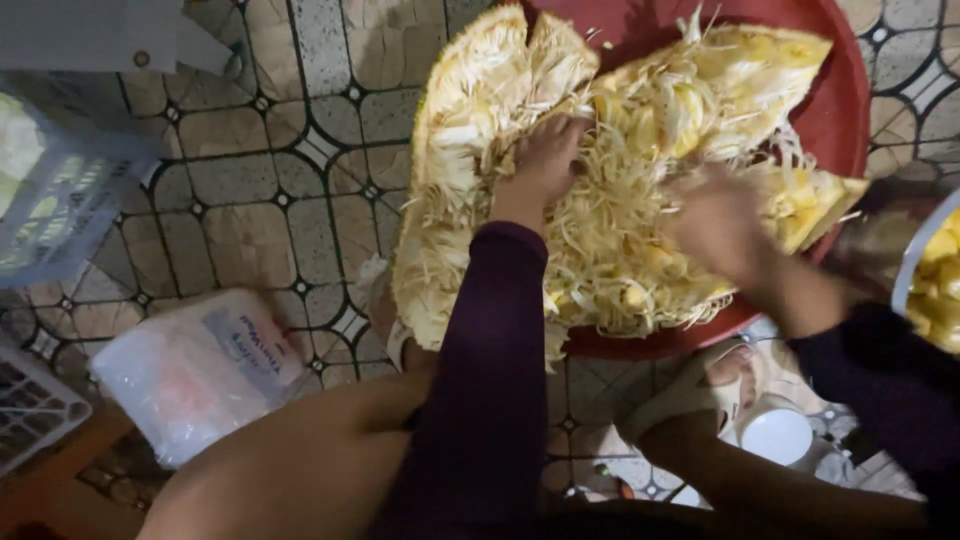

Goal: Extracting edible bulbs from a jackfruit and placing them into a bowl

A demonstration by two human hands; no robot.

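Head view: opened jackfruit [600, 170] on red tray [835, 110] over tiled floor [260, 190], left hand [545, 160] buried in pale fibres near the rind, fingers curled in, grip contents not discernible. Right hand [715, 220] motion-blurred over the fibres, finger spread unreadable. Partly done: yellow pods already in bowl [935, 280] at right, plenty still embedded; plastic bag [195, 365] lying left.

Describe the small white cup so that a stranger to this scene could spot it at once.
Find the red tray holding the opened jackfruit. Below its lower right edge, on the tiled floor, stands the white cup. It is the only plain round white thing there.
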